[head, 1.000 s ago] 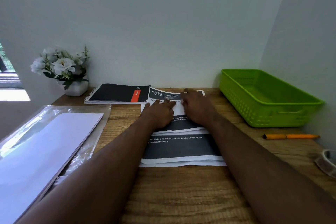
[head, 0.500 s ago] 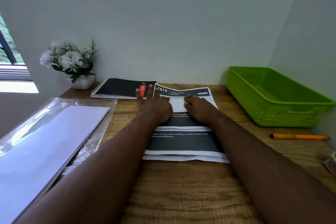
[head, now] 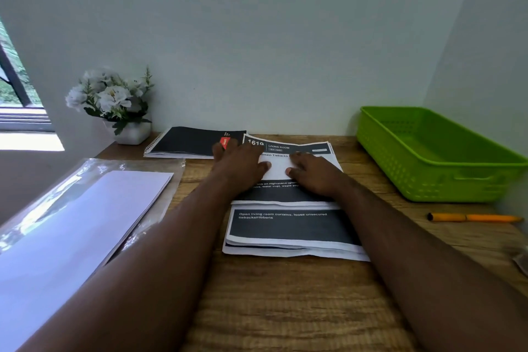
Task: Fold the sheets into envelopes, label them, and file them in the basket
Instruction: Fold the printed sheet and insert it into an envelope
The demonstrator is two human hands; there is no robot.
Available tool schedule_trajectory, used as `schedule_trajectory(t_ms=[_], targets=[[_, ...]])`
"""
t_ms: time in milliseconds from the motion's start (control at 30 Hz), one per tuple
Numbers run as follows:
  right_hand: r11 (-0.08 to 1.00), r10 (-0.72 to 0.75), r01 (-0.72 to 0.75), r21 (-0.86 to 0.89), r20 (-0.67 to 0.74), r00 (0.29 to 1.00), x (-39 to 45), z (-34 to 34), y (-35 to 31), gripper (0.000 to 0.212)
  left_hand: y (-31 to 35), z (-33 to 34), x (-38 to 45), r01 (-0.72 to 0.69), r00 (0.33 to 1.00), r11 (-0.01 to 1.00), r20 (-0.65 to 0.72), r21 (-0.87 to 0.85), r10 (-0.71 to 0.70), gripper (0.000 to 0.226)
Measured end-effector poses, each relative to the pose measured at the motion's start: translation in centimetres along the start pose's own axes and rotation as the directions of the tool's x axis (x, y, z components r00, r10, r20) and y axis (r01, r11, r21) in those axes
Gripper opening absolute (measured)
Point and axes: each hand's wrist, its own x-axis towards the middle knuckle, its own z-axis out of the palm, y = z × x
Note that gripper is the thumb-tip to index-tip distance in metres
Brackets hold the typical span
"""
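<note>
Both hands, the left hand (head: 238,163) and right hand (head: 310,171), lay flat, fingers extended, having slid apart across the sheets (head: 288,226) (folding barely begun); the basket (head: 428,168) waited to their right.

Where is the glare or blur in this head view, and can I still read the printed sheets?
Head view: daylight from the window at left glares on the plastic sleeve; wide-angle bending curves the basket and the frame's edges; the flowers look soft; large print on the sheets reads, smaller lines are partly hidden under both hands.
</note>
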Motion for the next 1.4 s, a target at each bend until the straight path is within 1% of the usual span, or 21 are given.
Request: schedule_trajectory(t_ms=[67, 133, 200, 267, 333, 400, 467, 500, 533, 567, 633, 700, 767, 833, 900, 967, 1067, 1133, 1200, 1300, 1400], targets=[[1.000, 0.011, -0.011, -0.001, -0.002, 1.000, 0.2, 0.1, 0.1, 0.054, 0.0, 0.4, 0.4, 0.016, 0.998, 1.000, 0.064, -0.013, -0.015, 0.053], [1.000, 0.030, -0.030, 0.011, 0.001, 1.000, 0.3, 0.4, 0.4, 0.056, -0.2, 0.5, 0.6, 0.049, 0.996, 0.998, 0.071, -0.043, -0.045, 0.056], [0.999, 0.032, -0.032, 0.024, -0.034, 0.999, 0.4, 0.7, 0.8, 0.058, -0.3, 0.7, 0.7, 0.048, 0.999, 0.996, 0.001, -0.082, -0.048, 0.055], [1.000, 0.005, -0.001, 0.025, -0.170, 0.985, 0.3, 1.0, 0.9, 0.061, -0.2, 0.7, 0.8, 0.008, 0.986, 0.991, -0.162, -0.130, -0.030, 0.044], [0.998, -0.055, 0.063, 0.010, -0.368, 0.928, 0.2, 0.8, 0.8, 0.060, 0.2, 0.5, 0.6, -0.049, 0.937, 0.990, -0.348, -0.130, 0.001, 0.030], [0.991, -0.136, 0.117, -0.070, -0.538, 0.832, 0.3, 0.5, 0.6, 0.050, 0.6, 0.3, 0.3, -0.064, 0.878, 0.993, -0.479, -0.096, 0.011, 0.021], [0.972, -0.231, 0.138, -0.190, -0.672, 0.704, 0.5, 0.5, 0.4, 0.036, 1.0, 0.3, 0.0, -0.062, 0.828, 0.994, -0.560, -0.089, 0.002, 0.019], [0.965, -0.259, 0.142, -0.221, -0.707, 0.658, 0.5, 0.6, 0.4, 0.029, 1.2, 0.2, -0.1, -0.067, 0.817, 0.994, -0.576, -0.088, 0.004, 0.021], [0.963, -0.268, 0.148, -0.226, -0.715, 0.646, 0.6, 0.6, 0.4, 0.026, 1.3, 0.2, -0.2, -0.074, 0.818, 0.993, -0.575, -0.088, 0.010, 0.023], [0.965, -0.261, 0.155, -0.212, -0.706, 0.658, 0.6, 0.7, 0.3, 0.024, 1.4, 0.1, -0.3, -0.081, 0.827, 0.993, -0.562, -0.088, 0.017, 0.026], [0.974, -0.227, 0.167, -0.153, -0.655, 0.721, 0.5, 0.6, 0.3, 0.025, 1.7, -0.1, -0.4, -0.091, 0.854, 0.991, -0.520, -0.098, 0.027, 0.032], [0.971, -0.232, 0.220, -0.095, -0.606, 0.761, 0.4, 0.4, 0.5, 0.024, 1.9, -0.2, -0.4, -0.108, 0.872, 0.986, -0.488, -0.125, 0.033, 0.036], [0.969, -0.213, 0.245, -0.012, -0.536, 0.817, 0.0, 0.1, 0.4, 0.023, 2.2, -0.2, -0.4, -0.102, 0.897, 0.977, -0.442, -0.187, 0.009, 0.034], [0.973, -0.188, 0.228, 0.038, -0.446, 0.875, -0.2, 0.1, 0.3, 0.020, 2.5, 0.1, -0.1, -0.053, 0.929, 0.965, -0.367, -0.259, -0.048, 0.029], [0.976, -0.180, 0.213, 0.048, -0.377, 0.909, -0.3, 0.3, 0.1, 0.023, 2.5, 0.7, 0.2, -0.015, 0.961, 0.945, -0.267, -0.326, -0.077, 0.025], [0.979, -0.144, 0.181, 0.096, -0.301, 0.943, -0.1, 0.6, 0.0, 0.027, 2.2, 1.3, 0.3, 0.007, 0.986, 0.924, -0.152, -0.383, -0.070, 0.027], [0.972, -0.122, 0.167, 0.164, -0.254, 0.959, 0.6, 1.1, 0.5, 0.017, 1.7, 1.9, 0.7, 0.019, 0.995, 0.914, -0.082, -0.405, -0.057, 0.029], [0.976, -0.137, 0.173, 0.135, -0.245, 0.960, 1.1, 1.5, 0.8, 0.017, 1.7, 2.1, 0.7, 0.044, 0.998, 0.932, -0.035, -0.360, -0.061, 0.032], [0.987, -0.145, 0.158, 0.044, -0.206, 0.968, 1.7, 1.7, 0.8, 0.023, 1.8, 2.1, 0.8, 0.065, 0.998, 0.955, 0.010, -0.288, -0.065, 0.035], [0.994, -0.104, 0.098, -0.055, -0.114, 0.988, 2.1, 1.7, 0.4, 0.029, 2.1, 2.0, 0.8, 0.044, 0.999, 0.972, 0.036, -0.232, -0.036, 0.039], [0.994, -0.071, 0.062, -0.090, -0.092, 0.993, 2.3, 1.8, 0.2, 0.031, 2.1, 2.1, 0.8, 0.019, 0.998, 0.981, 0.059, -0.193, -0.008, 0.041]])
